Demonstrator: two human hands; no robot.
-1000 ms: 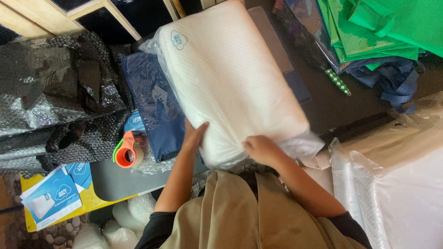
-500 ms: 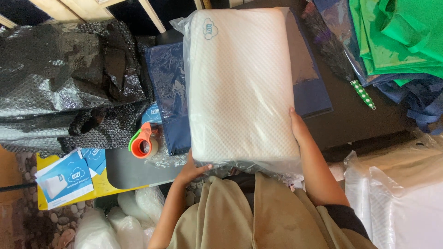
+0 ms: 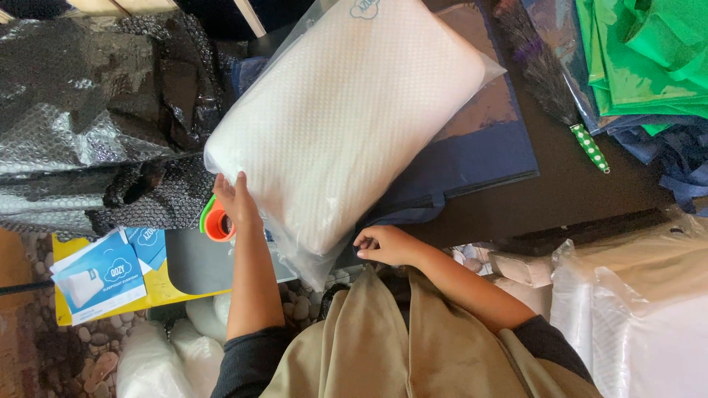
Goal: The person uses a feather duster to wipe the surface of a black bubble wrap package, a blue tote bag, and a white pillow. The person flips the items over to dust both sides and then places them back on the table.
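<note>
A large white pillow in a clear plastic bag lies tilted across the dark table, over a navy blue fabric bag. My left hand presses flat against the pillow's lower left edge, fingers spread. My right hand sits at the pillow's lower right edge with its fingers curled near the loose plastic; whether it pinches the plastic is unclear. An orange and green tape dispenser lies just beside my left hand.
Black bubble wrap is heaped at the left. Blue and white leaflets lie on a yellow sheet at lower left. Green bags are stacked at upper right, a green dotted brush handle beside them. More bagged white pillows stand at lower right.
The pillow has turned from nearly upright to slanted, its top swinging right. My left hand went from its bottom edge to its left side; my right hand dropped from the right side to the lower edge.
</note>
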